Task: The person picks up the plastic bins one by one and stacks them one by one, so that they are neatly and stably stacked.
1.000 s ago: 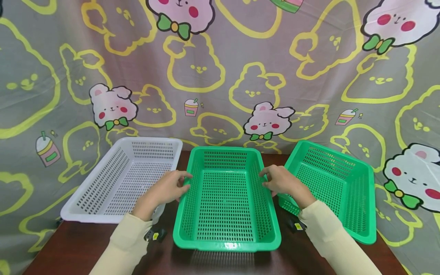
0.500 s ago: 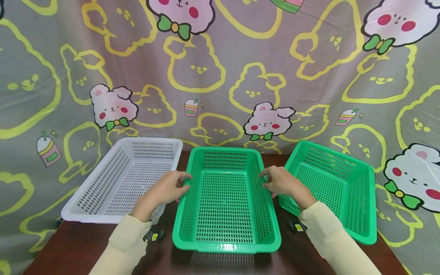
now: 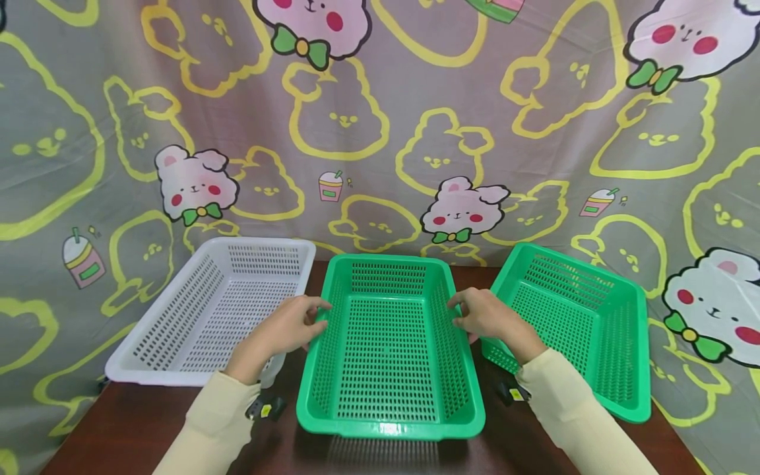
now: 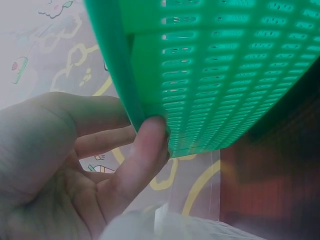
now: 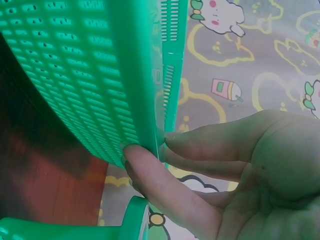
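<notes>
In the head view, a rectangular green plastic basket (image 3: 392, 429) with slotted walls and floor is in the middle, with nothing inside. My left hand (image 3: 287, 324) pinches the rim of its left long side, and my right hand (image 3: 485, 314) pinches the opposite rim. Seen in the left wrist view, one digit (image 4: 150, 145) presses the outer wall under the lip while other fingers go over the rim. The right wrist view shows the same kind of pinch on the basket wall (image 5: 100, 75). Whether the basket's base touches the table cannot be told.
A white slotted basket (image 3: 154, 377) stands to the left, close to my left hand. Another green basket (image 3: 640, 356) sits angled on the right, behind my right wrist. All are at a dark brown table (image 3: 148, 429), with a cartoon-printed curtain (image 3: 380, 86) behind.
Both hands keep the same hold on the middle basket. It has tilted or shifted only very slightly, its front rim a touch lower in the head view; the side baskets have not moved.
</notes>
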Tool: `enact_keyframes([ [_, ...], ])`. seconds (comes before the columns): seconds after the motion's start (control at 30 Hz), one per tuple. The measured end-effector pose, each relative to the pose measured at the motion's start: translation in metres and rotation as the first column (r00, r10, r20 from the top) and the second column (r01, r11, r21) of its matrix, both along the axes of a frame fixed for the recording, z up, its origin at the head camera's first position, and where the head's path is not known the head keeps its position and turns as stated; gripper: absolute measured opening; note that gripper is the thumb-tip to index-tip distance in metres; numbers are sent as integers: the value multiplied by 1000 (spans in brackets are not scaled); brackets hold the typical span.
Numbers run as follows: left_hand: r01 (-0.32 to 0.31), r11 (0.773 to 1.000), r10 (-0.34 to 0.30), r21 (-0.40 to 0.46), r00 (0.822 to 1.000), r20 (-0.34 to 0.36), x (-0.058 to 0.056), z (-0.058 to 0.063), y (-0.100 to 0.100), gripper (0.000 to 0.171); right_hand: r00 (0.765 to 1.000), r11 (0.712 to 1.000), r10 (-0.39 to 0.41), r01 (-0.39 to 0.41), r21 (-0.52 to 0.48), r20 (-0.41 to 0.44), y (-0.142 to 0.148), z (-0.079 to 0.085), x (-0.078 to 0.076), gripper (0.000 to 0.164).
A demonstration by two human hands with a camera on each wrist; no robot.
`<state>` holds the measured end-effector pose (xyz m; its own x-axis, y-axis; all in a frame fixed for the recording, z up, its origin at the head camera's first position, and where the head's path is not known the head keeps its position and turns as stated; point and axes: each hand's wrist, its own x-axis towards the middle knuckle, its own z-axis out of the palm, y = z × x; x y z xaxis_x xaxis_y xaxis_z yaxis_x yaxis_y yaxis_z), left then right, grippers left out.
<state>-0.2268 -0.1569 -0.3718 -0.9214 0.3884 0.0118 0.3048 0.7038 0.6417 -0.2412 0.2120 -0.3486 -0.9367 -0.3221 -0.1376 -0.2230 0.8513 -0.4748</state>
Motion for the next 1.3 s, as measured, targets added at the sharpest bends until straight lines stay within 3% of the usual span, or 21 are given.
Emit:
enact_keyframes([
  [0.67, 21, 1000, -21, 8, 1000, -1, 1, -4, -3, 39, 1000, 1000, -2, 3, -29, 29, 0, -2, 1, 38],
  [1.3, 1, 1000, -1, 1, 1000, 18, 2, -5, -4, 40, 1000, 1000, 9, -8, -21, 18, -2, -2, -2, 38],
])
